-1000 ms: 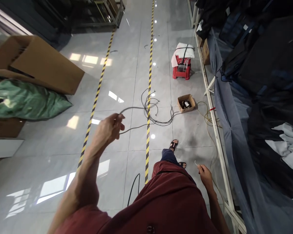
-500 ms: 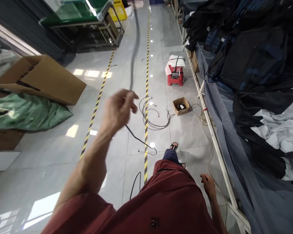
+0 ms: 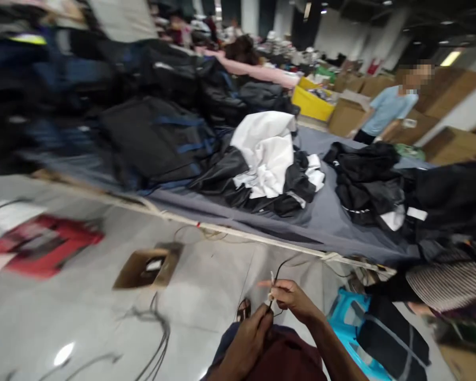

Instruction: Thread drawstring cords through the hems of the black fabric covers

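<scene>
Cord (image 3: 278, 270) at five o'clock: left hand (image 3: 255, 329) fingers closed round it, right hand (image 3: 289, 297) fingers pinched at it beside white strip (image 3: 272, 277); fastening done or not, can't tell. Other cords (image 3: 161, 334), seven o'clock, untouched.

Thin blk cable (image 3: 281, 264) sat pinched in L hand (image 3: 248, 336), approx. upright, a bit tilted, & ran up past R hand (image 3: 287, 296), then bent over to the R in a loose curve; its ends were hard to make out. 1 small, narrow wht strip (image 3: 272, 277) stood nearly vert. right alongside the cable, at R hand's fingertips, exact type unclear.
</scene>
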`<state>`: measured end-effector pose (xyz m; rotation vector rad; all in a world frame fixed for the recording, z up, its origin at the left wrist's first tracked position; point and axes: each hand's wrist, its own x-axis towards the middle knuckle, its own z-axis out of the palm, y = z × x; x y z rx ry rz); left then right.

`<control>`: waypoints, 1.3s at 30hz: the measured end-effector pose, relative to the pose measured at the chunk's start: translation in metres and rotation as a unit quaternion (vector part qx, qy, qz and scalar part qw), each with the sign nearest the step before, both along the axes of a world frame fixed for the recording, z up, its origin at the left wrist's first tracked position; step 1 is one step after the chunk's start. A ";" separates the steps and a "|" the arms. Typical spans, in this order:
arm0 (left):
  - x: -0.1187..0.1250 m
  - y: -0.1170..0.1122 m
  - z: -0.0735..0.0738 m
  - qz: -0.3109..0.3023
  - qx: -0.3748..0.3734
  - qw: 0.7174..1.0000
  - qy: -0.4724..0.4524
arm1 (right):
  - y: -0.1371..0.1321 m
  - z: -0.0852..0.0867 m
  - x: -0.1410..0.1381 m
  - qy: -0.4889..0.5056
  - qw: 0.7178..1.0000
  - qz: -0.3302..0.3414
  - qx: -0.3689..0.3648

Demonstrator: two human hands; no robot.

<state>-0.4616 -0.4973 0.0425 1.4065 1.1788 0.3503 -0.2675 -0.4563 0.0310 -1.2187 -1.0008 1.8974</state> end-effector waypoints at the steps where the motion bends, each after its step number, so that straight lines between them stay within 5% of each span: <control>1: 0.001 0.007 0.000 -0.046 0.004 0.999 0.002 | 0.001 0.008 0.003 -0.009 0.999 -0.046 0.008; 9: 0.005 0.049 -0.011 -0.323 0.051 0.943 0.056 | -0.021 0.043 0.020 -0.034 0.942 -0.330 0.048; 14: 0.000 0.077 -0.019 -0.424 0.055 0.901 0.078 | -0.044 0.056 0.018 -0.038 0.921 -0.383 0.055; 20: 0.010 0.129 0.035 -0.314 -0.002 0.949 -0.034 | -0.071 0.084 0.000 -0.065 0.964 -0.246 0.071; 25: 0.047 0.127 0.076 -0.258 -0.032 0.957 -0.132 | -0.076 0.092 -0.012 -0.089 0.990 -0.109 0.025; 32: 0.060 0.099 0.075 -0.252 -0.152 0.925 -0.242 | -0.086 0.069 -0.006 -0.142 0.986 -0.069 0.053; 36: 0.064 0.086 0.075 -0.239 -0.100 0.934 -0.247 | -0.096 0.069 0.003 -0.073 0.989 -0.098 0.078; 39: 0.079 0.079 0.076 -0.098 -0.083 0.964 -0.232 | -0.103 0.077 0.022 -0.037 0.983 -0.158 0.081</control>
